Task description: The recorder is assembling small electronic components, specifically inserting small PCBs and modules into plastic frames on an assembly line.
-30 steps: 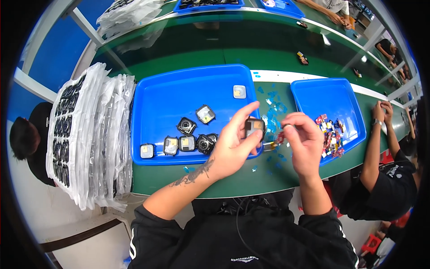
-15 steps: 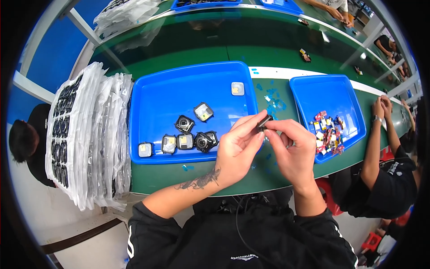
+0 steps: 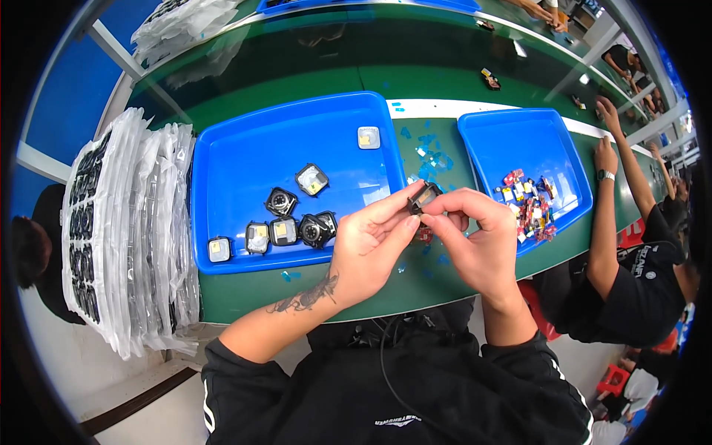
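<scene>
**Both hands pinch one small black square casing over the green bench**

Nearest, the person's black sleeves rise from the lower edge. The left hand (image 3: 371, 248) and right hand (image 3: 475, 241) meet above the near edge of the green bench (image 3: 297, 96), fingertips closed together on a small black square casing (image 3: 424, 197). The fingers cover most of it, so its underside and what the right fingertips are doing to it cannot be made out. A small red piece (image 3: 426, 235) shows just below, between the two hands; what it is cannot be told.

To the left, the large blue tray (image 3: 245, 148) holds a loose cluster of similar casings (image 3: 285, 219), some dark, some with pale yellowish faces, and one lone pale square part (image 3: 368, 137) near its far right corner. Further left, stacked clear plastic bags (image 3: 126, 230) overhang the bench.

Right of the hands, the smaller blue tray (image 3: 519, 141) holds a heap of tiny coloured bits (image 3: 528, 204), too small to identify. Blue scraps (image 3: 430, 152) litter the bench between the trays. A neighbouring worker's arm (image 3: 612, 193) reaches in at the right, partly cut off by the rim.
</scene>
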### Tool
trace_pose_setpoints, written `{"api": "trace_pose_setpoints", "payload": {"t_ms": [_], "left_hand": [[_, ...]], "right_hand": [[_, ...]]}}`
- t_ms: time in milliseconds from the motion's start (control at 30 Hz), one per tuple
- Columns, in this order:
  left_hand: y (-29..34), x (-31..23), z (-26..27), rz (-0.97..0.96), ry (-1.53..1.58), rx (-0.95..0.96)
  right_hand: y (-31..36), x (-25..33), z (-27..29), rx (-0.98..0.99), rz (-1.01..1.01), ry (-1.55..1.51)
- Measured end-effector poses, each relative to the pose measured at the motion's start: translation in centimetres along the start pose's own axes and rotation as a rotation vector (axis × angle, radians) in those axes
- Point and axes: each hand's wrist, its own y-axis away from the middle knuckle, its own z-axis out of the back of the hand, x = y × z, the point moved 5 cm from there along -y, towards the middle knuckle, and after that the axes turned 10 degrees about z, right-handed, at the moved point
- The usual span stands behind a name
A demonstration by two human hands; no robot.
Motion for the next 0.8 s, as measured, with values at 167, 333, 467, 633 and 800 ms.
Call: {"api": "trace_pose_setpoints", "payload": {"t_ms": [167,333,467,633,800], "left_hand": [[0.1,0.4,-0.2,0.015,0.004,-0.004],[0.1,0.1,-0.3,-0.022,-0.054,-0.054],[0.2,0.3,-0.3,0.022,-0.058,-0.049],[-0.1,-0.2,-0.2,-0.020,-0.134,0.051],[-0.6,-0.3,0.3,-0.080,0.064,-0.096]], "right_hand": [[-0.2,0.0,0.0,-0.006,0.006,-0.004],[-0.4,0.4,0.3,0.026,0.044,0.045],[-0.6,0.3,0.5,0.038,0.008,0.074],[-0.9,-0.2,0.8,-0.030,0.084,0.017],[0.6,-3.0,0.0,-0.205,-0.160,-0.572]]}}
